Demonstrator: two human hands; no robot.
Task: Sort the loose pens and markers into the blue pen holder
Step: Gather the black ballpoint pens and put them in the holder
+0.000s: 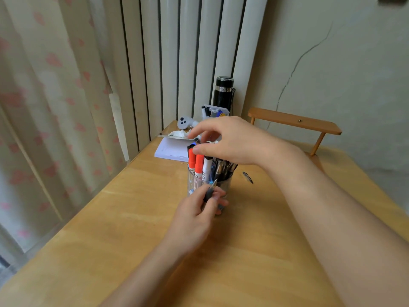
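Head | left hand (197,214) grips black pen (210,189) beside pen holder (224,185) | right hand (230,140) loosely spread over markers (198,166), grasping nothing visible

I see soft, even daylight filtering through the curtain (44,107) on the left, with no harsh glare. Both hands cast faint shadows on the table (132,218). Wide-angle distortion bends the edges, and the whole view looks slightly blurred.
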